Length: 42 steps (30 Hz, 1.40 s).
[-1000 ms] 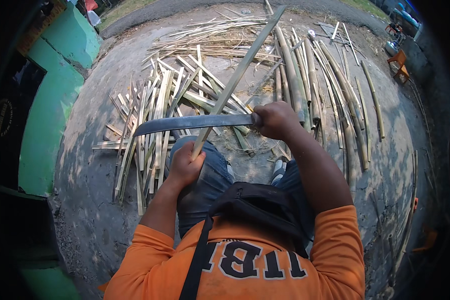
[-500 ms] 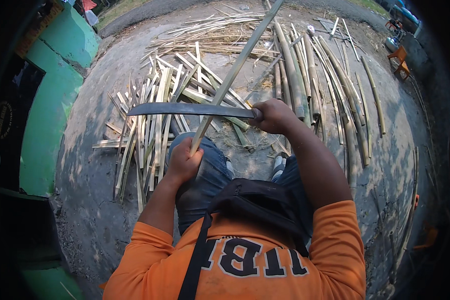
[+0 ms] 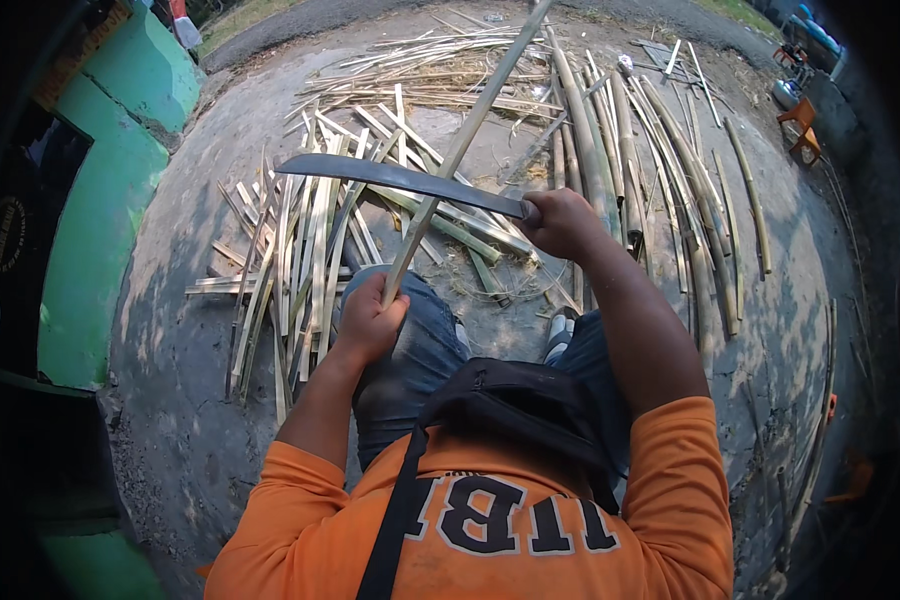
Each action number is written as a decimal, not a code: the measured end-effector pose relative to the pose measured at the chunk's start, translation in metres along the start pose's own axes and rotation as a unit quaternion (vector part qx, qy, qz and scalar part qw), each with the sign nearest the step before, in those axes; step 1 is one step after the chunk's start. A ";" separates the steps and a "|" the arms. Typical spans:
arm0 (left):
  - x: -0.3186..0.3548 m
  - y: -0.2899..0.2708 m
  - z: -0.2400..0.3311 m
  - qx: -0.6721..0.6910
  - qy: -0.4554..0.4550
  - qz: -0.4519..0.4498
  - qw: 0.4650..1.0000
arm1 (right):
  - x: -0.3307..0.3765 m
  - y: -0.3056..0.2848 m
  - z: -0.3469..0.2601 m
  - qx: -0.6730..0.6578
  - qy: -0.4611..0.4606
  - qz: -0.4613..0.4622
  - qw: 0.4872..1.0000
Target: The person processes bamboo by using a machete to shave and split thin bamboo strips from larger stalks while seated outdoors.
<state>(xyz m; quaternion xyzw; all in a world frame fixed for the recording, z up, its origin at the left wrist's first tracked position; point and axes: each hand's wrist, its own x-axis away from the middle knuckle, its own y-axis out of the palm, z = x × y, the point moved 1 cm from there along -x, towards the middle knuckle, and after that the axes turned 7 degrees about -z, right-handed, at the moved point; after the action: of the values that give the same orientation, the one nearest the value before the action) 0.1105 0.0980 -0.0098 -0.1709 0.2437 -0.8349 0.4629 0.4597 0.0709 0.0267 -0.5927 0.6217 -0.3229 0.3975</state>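
My left hand (image 3: 372, 318) is closed round the lower end of a long bamboo strip (image 3: 467, 128), just above my left knee. The strip slants up and away to the right, past the top of the view. In my right hand (image 3: 562, 222) is the handle of a machete (image 3: 400, 179). Its long dark blade points left and crosses over the strip partway up, seemingly lying against it. Whether the edge bites into the strip, I cannot tell. A heap of split bamboo strips (image 3: 315, 240) lies on the ground beyond my left knee.
Whole bamboo poles (image 3: 587, 150) lie on the concrete ahead to the right. More thin strips (image 3: 420, 72) are spread farther off. A green wall (image 3: 100, 270) stands at the left. An orange chair (image 3: 798, 128) is at the far right. A black bag (image 3: 515, 410) rests on my lap.
My right hand has moved the machete farther up along the strip, away from me, and its blade tip now tilts upward. My left hand stays nearly in place on the strip.
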 end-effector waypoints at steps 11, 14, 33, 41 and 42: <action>0.008 0.006 0.018 -0.068 0.034 0.034 0.997 | 0.000 -0.011 0.020 -0.010 0.052 0.038 0.998; 0.007 0.008 0.017 -0.075 0.035 0.034 0.996 | 0.005 -0.013 0.016 -0.010 0.048 0.037 0.998; 0.009 0.007 0.027 -0.088 0.038 0.020 0.995 | 0.007 -0.012 0.018 0.029 -0.015 0.061 0.998; 0.012 0.010 0.019 -0.105 0.077 0.036 0.991 | 0.001 -0.022 0.023 0.023 0.036 0.073 0.996; 0.012 0.010 0.018 -0.111 0.073 0.030 0.991 | 0.002 -0.022 0.028 0.024 0.037 0.075 0.996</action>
<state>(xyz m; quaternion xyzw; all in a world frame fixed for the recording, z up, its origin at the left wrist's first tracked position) 0.1204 0.0792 -0.0001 -0.1522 0.3730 -0.7989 0.4465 0.4950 0.0692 0.0323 -0.5223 0.6706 -0.3287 0.4117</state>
